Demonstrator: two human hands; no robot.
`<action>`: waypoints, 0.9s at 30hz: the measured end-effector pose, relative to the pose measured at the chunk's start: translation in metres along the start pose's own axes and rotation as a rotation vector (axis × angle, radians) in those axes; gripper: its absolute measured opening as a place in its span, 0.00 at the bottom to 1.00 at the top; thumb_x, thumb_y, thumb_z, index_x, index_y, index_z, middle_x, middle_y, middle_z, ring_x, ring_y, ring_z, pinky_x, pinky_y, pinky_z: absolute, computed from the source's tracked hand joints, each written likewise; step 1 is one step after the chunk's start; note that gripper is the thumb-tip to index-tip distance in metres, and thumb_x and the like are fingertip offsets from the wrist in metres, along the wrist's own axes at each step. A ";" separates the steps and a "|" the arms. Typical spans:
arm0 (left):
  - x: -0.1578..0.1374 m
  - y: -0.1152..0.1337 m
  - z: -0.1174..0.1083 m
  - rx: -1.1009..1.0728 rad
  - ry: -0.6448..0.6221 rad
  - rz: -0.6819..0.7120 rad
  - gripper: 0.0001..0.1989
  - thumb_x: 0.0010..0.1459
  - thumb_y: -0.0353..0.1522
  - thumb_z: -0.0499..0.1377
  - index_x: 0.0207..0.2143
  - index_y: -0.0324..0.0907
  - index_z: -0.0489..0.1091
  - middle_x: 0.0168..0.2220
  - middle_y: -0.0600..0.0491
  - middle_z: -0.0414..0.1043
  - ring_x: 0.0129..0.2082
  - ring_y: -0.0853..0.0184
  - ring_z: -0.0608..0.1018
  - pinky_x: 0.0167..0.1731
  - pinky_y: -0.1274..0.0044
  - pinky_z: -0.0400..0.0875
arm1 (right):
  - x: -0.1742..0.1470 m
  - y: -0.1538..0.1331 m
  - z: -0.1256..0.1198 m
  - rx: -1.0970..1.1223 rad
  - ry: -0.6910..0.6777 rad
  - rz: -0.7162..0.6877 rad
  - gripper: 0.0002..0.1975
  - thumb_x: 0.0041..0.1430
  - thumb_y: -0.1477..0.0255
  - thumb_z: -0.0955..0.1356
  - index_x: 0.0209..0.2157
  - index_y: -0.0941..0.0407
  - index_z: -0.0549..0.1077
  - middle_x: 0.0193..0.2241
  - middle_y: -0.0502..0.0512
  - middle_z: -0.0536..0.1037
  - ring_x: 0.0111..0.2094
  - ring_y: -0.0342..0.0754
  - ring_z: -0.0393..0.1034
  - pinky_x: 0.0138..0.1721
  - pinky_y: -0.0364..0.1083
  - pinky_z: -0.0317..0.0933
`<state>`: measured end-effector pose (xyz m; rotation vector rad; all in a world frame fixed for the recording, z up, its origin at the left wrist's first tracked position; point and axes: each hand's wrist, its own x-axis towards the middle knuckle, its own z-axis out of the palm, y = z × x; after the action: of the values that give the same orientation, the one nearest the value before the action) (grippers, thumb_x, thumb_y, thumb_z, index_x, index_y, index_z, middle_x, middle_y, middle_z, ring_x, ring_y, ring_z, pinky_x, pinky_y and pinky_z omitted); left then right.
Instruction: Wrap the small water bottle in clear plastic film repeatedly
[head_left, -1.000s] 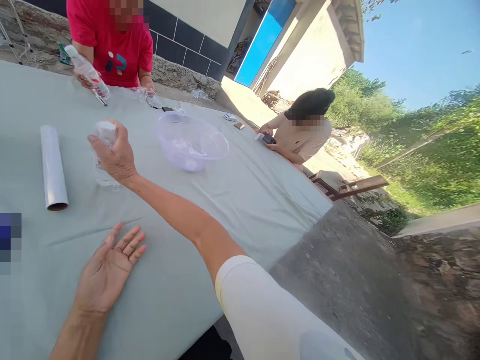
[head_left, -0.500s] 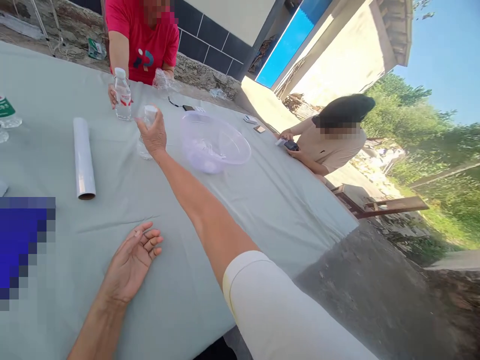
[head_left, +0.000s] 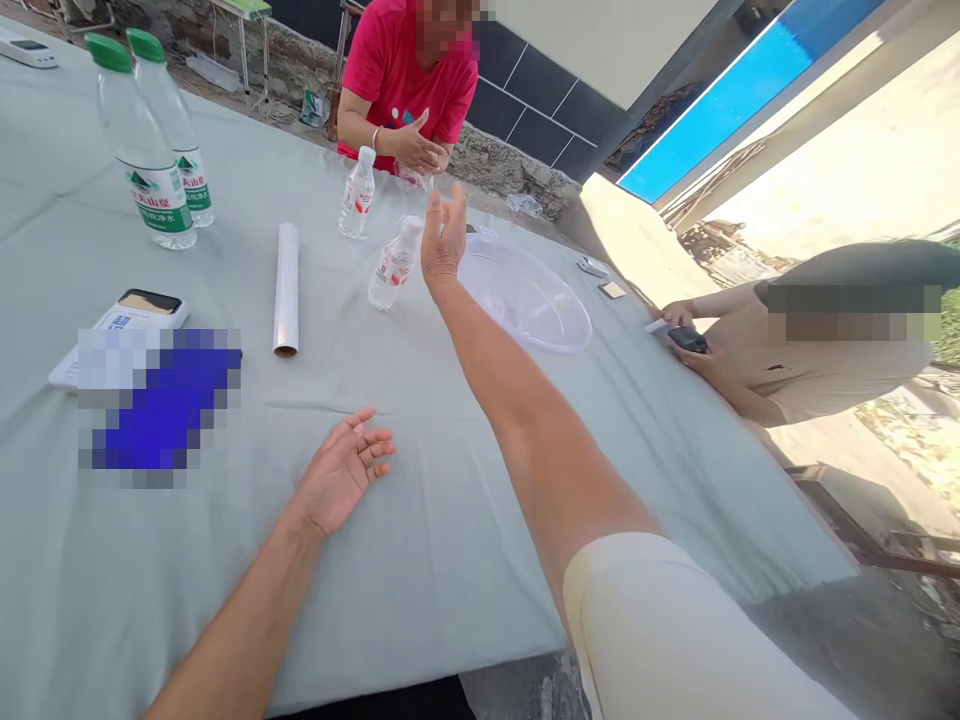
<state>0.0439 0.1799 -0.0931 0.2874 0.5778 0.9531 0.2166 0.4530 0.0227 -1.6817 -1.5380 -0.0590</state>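
Observation:
My right hand (head_left: 445,232) is raised with its fingers apart, just right of a small clear water bottle (head_left: 393,268) that stands on the cloth. Nothing shows in that hand. Behind it, the pale purple plastic basin (head_left: 555,300) is partly covered by my hand and forearm. A second small bottle (head_left: 358,195) stands farther back, near the person in the red shirt. My left hand (head_left: 346,470) rests on the tablecloth, palm partly up, fingers loosely curled and apart, holding nothing. Beyond it lies a white roll of plastic film (head_left: 286,290).
Two large green-capped bottles (head_left: 154,190) stand at the left. A white box with a phone (head_left: 154,302) lies nearer, beside a blurred blue item (head_left: 169,410). A person in red (head_left: 409,90) sits across; another person (head_left: 847,340) at the right holds a dark object (head_left: 688,340).
My right hand has let go of the small bottle and opened beside it. The person across has released the other bottle. My view has swung left.

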 end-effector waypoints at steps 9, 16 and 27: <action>-0.002 -0.001 0.001 -0.042 0.012 -0.010 0.22 0.60 0.37 0.65 0.55 0.44 0.68 0.42 0.48 0.77 0.40 0.65 0.80 0.37 0.73 0.74 | 0.063 -0.047 0.024 -0.136 -0.062 -0.092 0.28 0.72 0.68 0.49 0.69 0.64 0.51 0.64 0.72 0.61 0.67 0.57 0.57 0.60 0.56 0.59; -0.001 -0.004 -0.001 -0.072 0.008 -0.033 0.21 0.63 0.38 0.62 0.57 0.45 0.66 0.44 0.47 0.75 0.41 0.64 0.78 0.37 0.73 0.71 | 0.099 -0.079 0.066 -0.255 -0.269 -0.040 0.24 0.63 0.82 0.58 0.60 0.63 0.63 0.60 0.70 0.66 0.62 0.61 0.62 0.57 0.58 0.60; 0.005 -0.011 -0.001 -0.145 0.041 -0.047 0.21 0.63 0.39 0.62 0.57 0.46 0.68 0.44 0.45 0.73 0.43 0.61 0.76 0.37 0.71 0.70 | 0.148 -0.057 0.140 -0.202 -0.348 -0.003 0.31 0.57 0.85 0.64 0.62 0.62 0.59 0.65 0.71 0.57 0.64 0.62 0.58 0.61 0.61 0.57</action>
<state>0.0532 0.1783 -0.1007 0.1242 0.5471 0.9522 0.1381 0.6485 0.0429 -1.9246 -1.8413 0.0834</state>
